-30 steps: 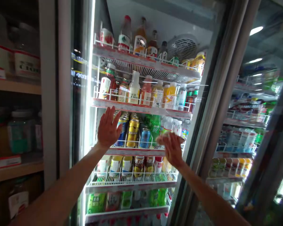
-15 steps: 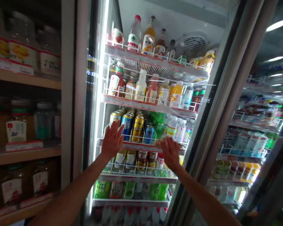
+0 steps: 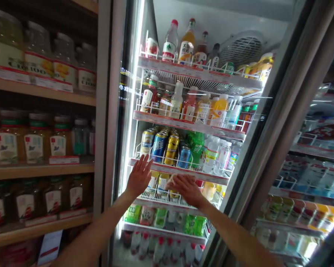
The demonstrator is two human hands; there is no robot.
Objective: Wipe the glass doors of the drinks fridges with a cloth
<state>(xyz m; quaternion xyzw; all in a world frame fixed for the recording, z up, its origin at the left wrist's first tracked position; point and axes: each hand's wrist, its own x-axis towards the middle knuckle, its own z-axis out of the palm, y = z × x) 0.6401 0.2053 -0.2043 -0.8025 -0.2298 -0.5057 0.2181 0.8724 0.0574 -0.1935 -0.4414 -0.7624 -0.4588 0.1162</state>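
My left hand (image 3: 140, 177) is raised in front of the lit drinks cooler, fingers spread and nothing held, overlapping the shelf with the beer cans (image 3: 158, 147). Whether its palm touches the glass I cannot tell. Lower and to the right, my right hand (image 3: 187, 190) lies flattened over a pale cloth (image 3: 170, 184), which shows only at the fingertips. Behind it is a row of cans (image 3: 163, 182) on a wire shelf. Faint reflections lie across the cooler's glass (image 3: 125, 88).
Bottles (image 3: 186, 46) and more drinks fill the cooler's shelves. A wooden shelf unit (image 3: 44, 170) with bottled drinks stands at the left. On the right a thick metal door frame (image 3: 281, 122) slants down, with another stocked cooler (image 3: 303, 174) beyond.
My right hand has swept left and slightly down with the cloth. The left hand is a little lower on the cooler. The view has shifted left, showing more of the wooden shelves.
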